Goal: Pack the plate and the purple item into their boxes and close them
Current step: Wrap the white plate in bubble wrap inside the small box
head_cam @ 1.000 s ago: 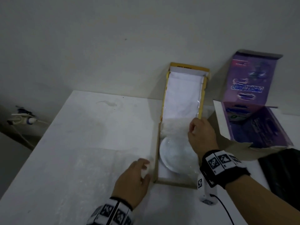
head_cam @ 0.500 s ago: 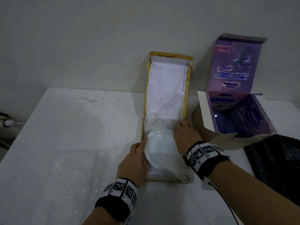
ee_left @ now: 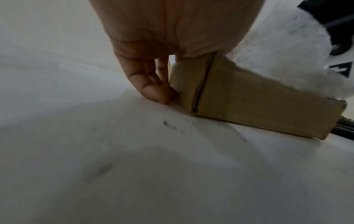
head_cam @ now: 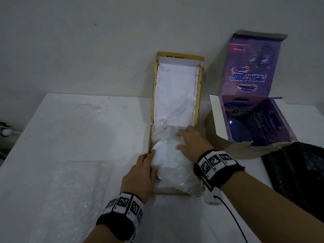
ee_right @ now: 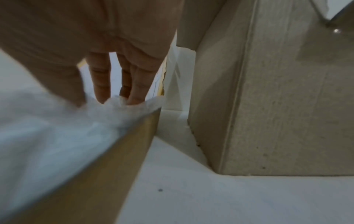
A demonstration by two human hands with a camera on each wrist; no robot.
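While lidded open, yellow box (head_cam: 199, 88) holds wrapped plate (head_cam: 166, 155)

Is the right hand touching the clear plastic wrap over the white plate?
Touching. The right wrist view shows the right hand fingertips pressed into the plastic wrap.

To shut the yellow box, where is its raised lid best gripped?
Likely the lid's free top edge, reached from above and pulled toward the person: it stands upright against the wall, hinged at the tray's far end, so its back is not reachable.
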